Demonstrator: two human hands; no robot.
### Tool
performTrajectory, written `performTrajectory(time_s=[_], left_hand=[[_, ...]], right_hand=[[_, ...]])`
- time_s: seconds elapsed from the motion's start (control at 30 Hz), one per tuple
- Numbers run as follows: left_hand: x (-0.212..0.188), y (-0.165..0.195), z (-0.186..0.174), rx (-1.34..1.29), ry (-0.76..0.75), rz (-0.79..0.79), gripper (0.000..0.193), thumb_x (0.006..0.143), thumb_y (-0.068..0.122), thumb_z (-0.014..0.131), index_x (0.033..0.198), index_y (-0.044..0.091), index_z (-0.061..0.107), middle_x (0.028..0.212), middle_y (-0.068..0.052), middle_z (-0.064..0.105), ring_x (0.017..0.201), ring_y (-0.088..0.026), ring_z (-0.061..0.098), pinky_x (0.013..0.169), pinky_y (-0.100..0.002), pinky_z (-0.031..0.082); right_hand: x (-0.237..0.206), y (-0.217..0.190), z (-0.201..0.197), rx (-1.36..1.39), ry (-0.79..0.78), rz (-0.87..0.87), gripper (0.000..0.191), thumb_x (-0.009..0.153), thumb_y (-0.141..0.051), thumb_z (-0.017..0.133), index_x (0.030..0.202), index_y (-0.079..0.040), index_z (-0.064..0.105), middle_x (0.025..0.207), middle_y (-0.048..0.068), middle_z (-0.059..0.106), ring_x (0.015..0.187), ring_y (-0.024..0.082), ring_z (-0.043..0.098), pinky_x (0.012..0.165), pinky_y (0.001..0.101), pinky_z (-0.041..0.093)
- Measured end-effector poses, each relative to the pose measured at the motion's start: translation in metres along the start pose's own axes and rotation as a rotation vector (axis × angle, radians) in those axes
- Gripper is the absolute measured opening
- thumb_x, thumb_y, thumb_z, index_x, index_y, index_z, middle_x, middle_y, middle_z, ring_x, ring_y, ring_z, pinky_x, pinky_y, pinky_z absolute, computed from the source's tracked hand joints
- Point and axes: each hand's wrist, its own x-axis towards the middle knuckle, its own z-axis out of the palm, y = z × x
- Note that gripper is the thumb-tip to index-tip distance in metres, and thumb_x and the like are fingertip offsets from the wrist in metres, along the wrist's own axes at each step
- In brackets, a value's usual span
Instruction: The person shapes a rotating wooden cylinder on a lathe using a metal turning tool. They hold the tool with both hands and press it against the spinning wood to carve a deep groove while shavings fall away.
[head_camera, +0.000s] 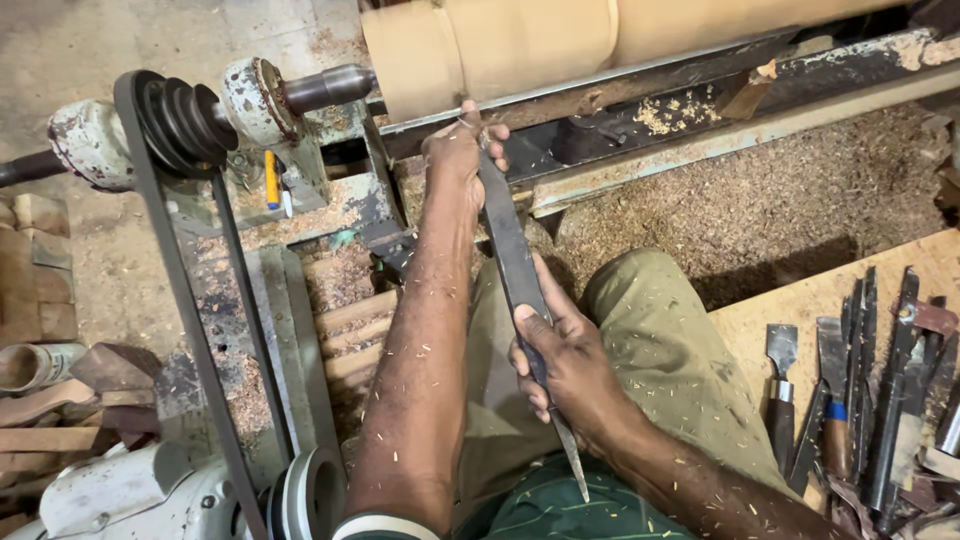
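Observation:
A thick pale wooden cylinder is mounted on a lathe at the top. A long flat dark metal chisel runs from its near face down toward my lap. My left hand grips the chisel's front end on the metal tool rest, right against the wood. My right hand holds the chisel's rear part, with the pointed tang sticking out below it. Fine wood chips cling to both forearms.
The lathe headstock with its stepped pulley and drive belt stands at left, a motor below. Sawdust covers the floor. Several chisels and gouges lie on a board at right. Wood offcuts pile at far left.

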Motion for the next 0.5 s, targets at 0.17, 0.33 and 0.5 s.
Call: performTrajectory(time_s=[0.17, 0.33, 0.5], left_hand=[[-0.0021, 0.0027, 0.0018, 0.001, 0.039, -0.028, 0.028, 0.099, 0.026, 0.063, 0.105, -0.002, 0.063, 0.071, -0.019, 0.07, 0.045, -0.02, 0.056, 0.038, -0.035, 0.047], [-0.0064, 0.0067, 0.0051, 0.014, 0.03, -0.009, 0.029, 0.1, 0.026, 0.063, 0.107, -0.003, 0.064, 0.071, -0.018, 0.071, 0.045, -0.02, 0.056, 0.038, -0.036, 0.047], [-0.0094, 0.0089, 0.0058, 0.017, 0.054, -0.005, 0.027, 0.099, 0.022, 0.064, 0.11, -0.003, 0.065, 0.071, -0.02, 0.071, 0.045, -0.021, 0.057, 0.037, -0.037, 0.048]], right_hand=[[0.0, -0.0003, -0.0008, -0.002, -0.001, 0.009, 0.074, 0.1, -0.019, 0.05, 0.164, -0.039, 0.02, 0.061, 0.003, 0.052, 0.036, 0.008, 0.04, 0.03, 0.0244, 0.034], [0.0023, -0.0001, -0.0007, -0.02, -0.007, -0.016, 0.073, 0.099, -0.02, 0.051, 0.164, -0.037, 0.02, 0.061, 0.003, 0.053, 0.036, 0.009, 0.041, 0.03, 0.0244, 0.034], [0.002, -0.0009, -0.0014, -0.043, 0.006, -0.004, 0.073, 0.099, -0.02, 0.051, 0.163, -0.038, 0.02, 0.06, 0.003, 0.053, 0.036, 0.009, 0.04, 0.03, 0.0244, 0.034]])
